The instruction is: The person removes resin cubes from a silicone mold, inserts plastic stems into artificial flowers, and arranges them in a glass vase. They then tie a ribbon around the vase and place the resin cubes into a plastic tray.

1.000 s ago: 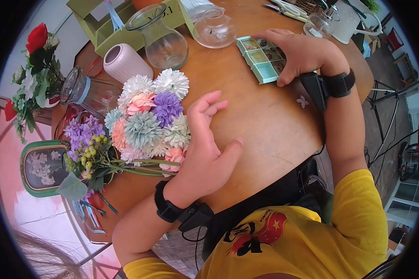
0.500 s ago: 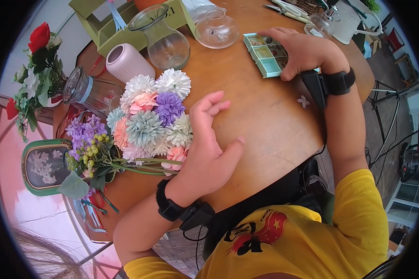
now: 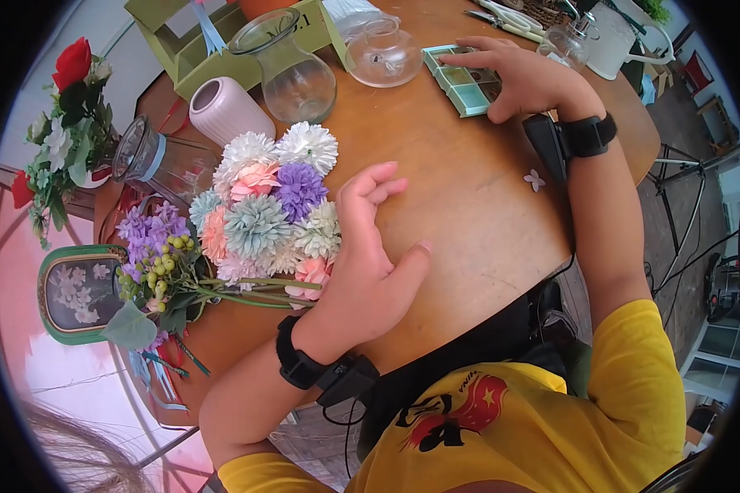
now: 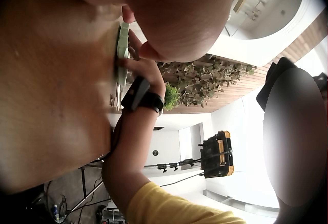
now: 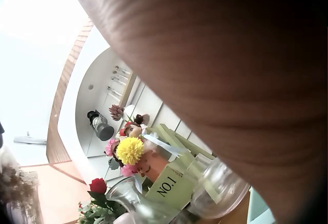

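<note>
In the head view my right hand [image 3: 536,80] is over a mint compartment box [image 3: 468,99] near the table's far side. Its fingers are spread across the box, one reaching over the compartments, with the thumb at the near corner. Part of the box is hidden under the hand. My left hand [image 3: 366,267] is held up with loosely bent fingers and nothing in them. Just beside it lies a bunch of artificial flowers [image 3: 259,226] in white, peach, purple and grey-blue, its green stems [image 3: 247,294] running behind the left wrist.
Glass vases [image 3: 300,90], a pink ribbed vase [image 3: 230,113] and a green wooden carrier [image 3: 189,62] stand at the back left. A clear spray bottle [image 3: 569,45] and scissors [image 3: 514,23] are at the far right. A small pale flower [image 3: 534,180] lies near the right forearm.
The mint box has shifted farther from the body along with the right hand, and that hand's fingers have spread more over it. The left hand stays about where it was.
</note>
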`<move>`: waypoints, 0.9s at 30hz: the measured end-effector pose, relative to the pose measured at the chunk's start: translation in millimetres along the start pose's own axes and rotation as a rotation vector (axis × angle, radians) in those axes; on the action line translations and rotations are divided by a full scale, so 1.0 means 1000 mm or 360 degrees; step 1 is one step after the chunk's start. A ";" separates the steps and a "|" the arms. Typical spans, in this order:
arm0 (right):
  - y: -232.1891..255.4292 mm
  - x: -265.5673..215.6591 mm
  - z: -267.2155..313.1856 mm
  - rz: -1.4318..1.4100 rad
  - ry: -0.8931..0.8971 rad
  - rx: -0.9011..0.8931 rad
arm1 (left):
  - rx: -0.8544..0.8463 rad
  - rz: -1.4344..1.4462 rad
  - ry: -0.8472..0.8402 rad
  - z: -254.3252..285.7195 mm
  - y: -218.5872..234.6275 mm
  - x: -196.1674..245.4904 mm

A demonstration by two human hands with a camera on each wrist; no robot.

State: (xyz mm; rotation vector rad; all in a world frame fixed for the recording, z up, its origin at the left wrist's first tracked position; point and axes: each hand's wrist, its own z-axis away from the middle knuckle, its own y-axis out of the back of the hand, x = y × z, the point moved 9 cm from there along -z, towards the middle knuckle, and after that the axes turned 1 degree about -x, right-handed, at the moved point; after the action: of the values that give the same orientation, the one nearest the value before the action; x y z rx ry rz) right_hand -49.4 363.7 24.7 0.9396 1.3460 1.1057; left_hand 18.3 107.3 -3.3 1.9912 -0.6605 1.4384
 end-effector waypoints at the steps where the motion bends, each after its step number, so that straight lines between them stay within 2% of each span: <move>1: 0.002 0.000 0.000 0.0016 0.0022 0.0033 | -0.0025 0.0018 0.0012 0.000 -0.001 -0.001; 7: 0.002 0.004 -0.007 -0.0174 -0.0083 -0.0077 | -0.0045 -0.0002 0.0008 0.001 -0.001 -0.001; 12: -0.002 0.010 -0.011 -0.0234 -0.0191 0.0004 | -0.0052 -0.0013 0.0001 0.000 -0.001 -0.001; 16: 0.000 0.006 -0.016 -0.0205 -0.0120 0.0125 | -0.0055 -0.0018 0.0017 0.000 -0.002 -0.001; 22: -0.006 0.008 -0.025 -0.0254 -0.0168 0.0258 | -0.0057 -0.0027 0.0040 0.000 -0.002 -0.001; 27: -0.015 0.026 -0.035 -0.0195 -0.0124 0.0266 | -0.0069 -0.0046 0.0079 0.000 -0.002 -0.002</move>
State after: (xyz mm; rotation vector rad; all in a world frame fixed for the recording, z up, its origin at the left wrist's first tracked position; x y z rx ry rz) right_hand -85.7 381.4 2.8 0.9969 1.4283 0.8654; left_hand 19.3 108.3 -5.5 1.9179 -0.6333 1.4399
